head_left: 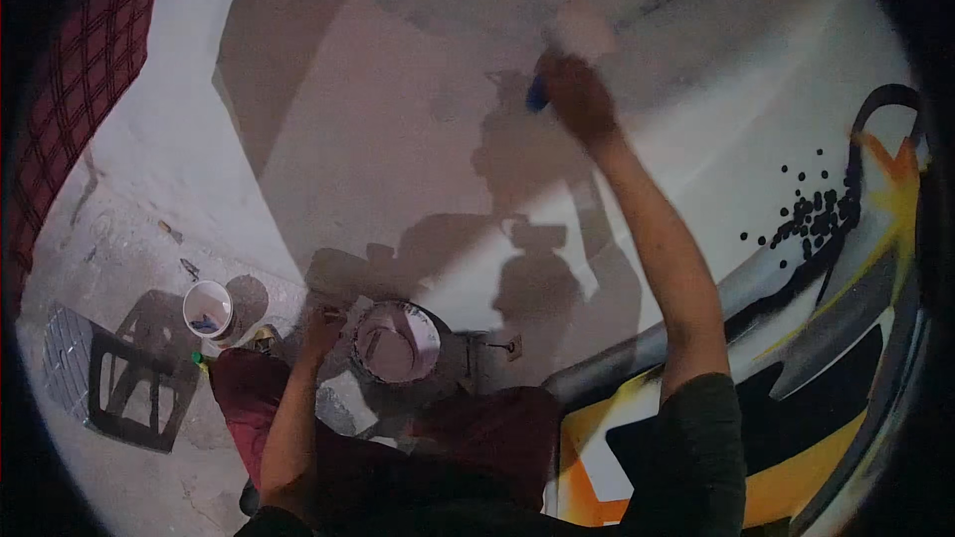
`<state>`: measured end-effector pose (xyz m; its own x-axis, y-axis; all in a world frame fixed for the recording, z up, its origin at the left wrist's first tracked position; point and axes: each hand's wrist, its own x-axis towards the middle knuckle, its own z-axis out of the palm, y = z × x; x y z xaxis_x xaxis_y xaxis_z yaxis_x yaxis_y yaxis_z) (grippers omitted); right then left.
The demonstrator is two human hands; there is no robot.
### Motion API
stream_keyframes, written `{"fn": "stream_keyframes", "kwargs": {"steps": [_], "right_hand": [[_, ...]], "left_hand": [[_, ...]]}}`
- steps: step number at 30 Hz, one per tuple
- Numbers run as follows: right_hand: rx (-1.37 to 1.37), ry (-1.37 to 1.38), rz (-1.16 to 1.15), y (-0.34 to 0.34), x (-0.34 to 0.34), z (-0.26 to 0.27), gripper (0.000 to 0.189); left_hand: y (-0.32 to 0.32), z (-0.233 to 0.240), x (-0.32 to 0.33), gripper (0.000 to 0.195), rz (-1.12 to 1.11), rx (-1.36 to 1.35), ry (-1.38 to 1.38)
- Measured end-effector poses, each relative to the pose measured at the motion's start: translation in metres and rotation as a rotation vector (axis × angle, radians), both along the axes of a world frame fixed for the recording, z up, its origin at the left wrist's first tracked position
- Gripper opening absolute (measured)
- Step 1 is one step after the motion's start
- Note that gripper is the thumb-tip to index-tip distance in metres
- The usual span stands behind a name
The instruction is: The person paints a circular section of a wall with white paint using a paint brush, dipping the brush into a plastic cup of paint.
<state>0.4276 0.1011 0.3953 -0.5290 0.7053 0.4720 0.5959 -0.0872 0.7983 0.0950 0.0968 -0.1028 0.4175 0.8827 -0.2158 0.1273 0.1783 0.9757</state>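
Note:
My right hand [578, 93] is raised against the pale wall [418, 119], closed around a blue-handled tool [536, 95]. Motion blurs the tool's far end, so its kind is unclear; a lighter smear shows just above the hand. Low on the left, my left hand [325, 328] is beside the rim of a bucket [435, 335] holding a greyish-pink paste. Its fingers look curled, with a small pale edge next to them, but shade hides whether they hold anything. Damp-looking darker patches mark the upper wall.
A dark plastic stool [134, 388] stands on the concrete floor at the left. Nearer the wall is a white tub [208, 306] with a bluish thing inside. Painted artwork [813, 388] covers the wall's right side. An electrical outlet [513, 347] sits low beyond the bucket. Red patterned cloth [97, 37] is at upper left.

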Motion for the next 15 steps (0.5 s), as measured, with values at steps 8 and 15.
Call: {"fn": "stream_keyframes", "kwargs": {"steps": [8,15], "right_hand": [[-0.827,0.142,-0.198,-0.023,-0.05,-0.091,0.028],[-0.222,0.366,-0.132,-0.032,0.006,0.059,0.054]], "left_hand": [[-0.012,0.008,-0.008,0.036,0.02,0.073,0.005],[-0.01,0.0,0.005,0.039,0.041,0.041,0.003]]}}
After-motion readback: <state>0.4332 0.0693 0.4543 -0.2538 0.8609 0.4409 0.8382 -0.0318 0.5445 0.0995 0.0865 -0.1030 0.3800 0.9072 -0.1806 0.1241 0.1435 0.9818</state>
